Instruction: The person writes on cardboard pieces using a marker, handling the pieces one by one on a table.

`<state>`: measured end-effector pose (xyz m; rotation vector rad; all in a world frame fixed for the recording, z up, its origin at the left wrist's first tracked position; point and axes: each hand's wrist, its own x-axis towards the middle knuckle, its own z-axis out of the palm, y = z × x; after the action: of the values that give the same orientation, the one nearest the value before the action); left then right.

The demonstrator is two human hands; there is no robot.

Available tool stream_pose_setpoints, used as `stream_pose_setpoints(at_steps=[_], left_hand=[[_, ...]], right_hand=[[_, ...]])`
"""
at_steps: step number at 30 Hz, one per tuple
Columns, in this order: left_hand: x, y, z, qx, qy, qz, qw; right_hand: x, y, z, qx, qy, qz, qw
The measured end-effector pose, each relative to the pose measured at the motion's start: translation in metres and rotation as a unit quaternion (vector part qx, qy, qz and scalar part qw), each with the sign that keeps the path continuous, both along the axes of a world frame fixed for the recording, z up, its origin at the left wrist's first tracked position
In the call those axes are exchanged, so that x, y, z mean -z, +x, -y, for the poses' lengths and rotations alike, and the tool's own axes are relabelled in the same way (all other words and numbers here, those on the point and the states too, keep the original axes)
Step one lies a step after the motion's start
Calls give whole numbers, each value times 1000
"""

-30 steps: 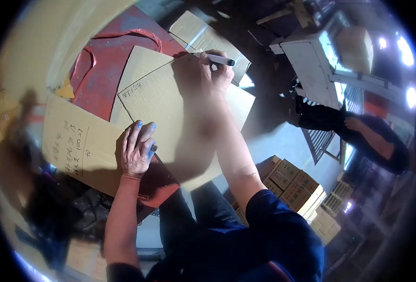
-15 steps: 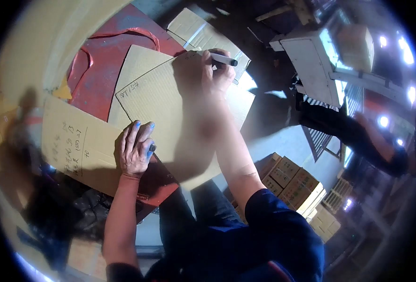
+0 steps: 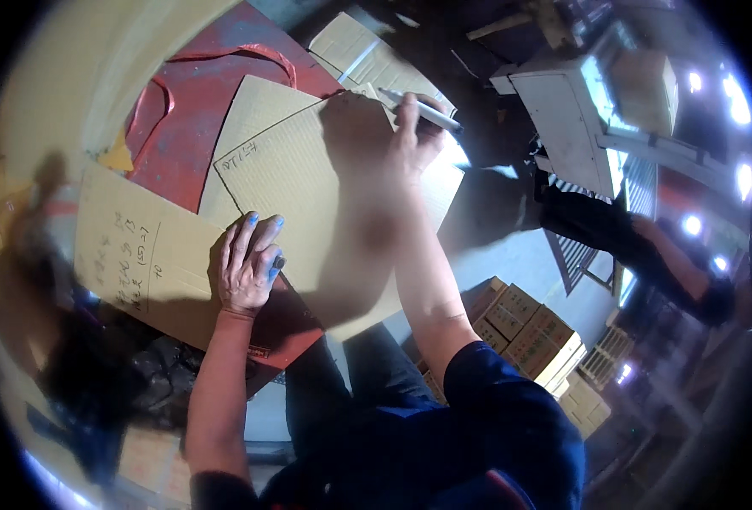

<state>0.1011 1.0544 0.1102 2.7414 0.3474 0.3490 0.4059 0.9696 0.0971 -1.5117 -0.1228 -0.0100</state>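
Note:
Between the fingers and thumb of my right hand (image 3: 417, 153) is a marker (image 3: 438, 116) with a pale barrel and a dark rear end. Its tip points up and left, over the far right corner of a cardboard sheet (image 3: 295, 191). Dark handwriting runs along the sheet's left corner, and faint marks show near the far edge. My left hand (image 3: 247, 274) rests at the sheet's near left edge, with blue stains on its fingertips. Its curled fingers hold a small dark marker cap (image 3: 279, 263), mostly hidden by the hand.
Under the sheet lies more cardboard on a red surface (image 3: 223, 98), with a red plastic strap (image 3: 248, 53) across it. A handwritten cardboard piece (image 3: 168, 272) is at left. Bundled cardboard (image 3: 346, 47) stands beyond. Stacked cartons (image 3: 525, 327) and another person's arm (image 3: 669, 255) are at right.
My right hand has shifted slightly right and turned, bringing the marker's tip and more of its barrel into sight. My left hand stays almost in place.

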Motion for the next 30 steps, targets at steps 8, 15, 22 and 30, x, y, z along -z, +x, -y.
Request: stream_pose_setpoints(at_steps=[8, 15, 22, 30], left_hand=[[4, -8, -1, -3, -14, -31, 999], [2, -8, -2, 3, -3, -36, 999], [-1, -7, 0, 0, -41, -15, 999], [-1, -7, -2, -1, -40, -2, 999]], right_hand=[[-38, -68, 16, -148, -50, -12, 988], [-14, -95, -17, -257, -60, 56, 963], [18, -91, -24, -255, -98, 77, 959], [-4, -91, -26, -283, -189, 173, 924]])
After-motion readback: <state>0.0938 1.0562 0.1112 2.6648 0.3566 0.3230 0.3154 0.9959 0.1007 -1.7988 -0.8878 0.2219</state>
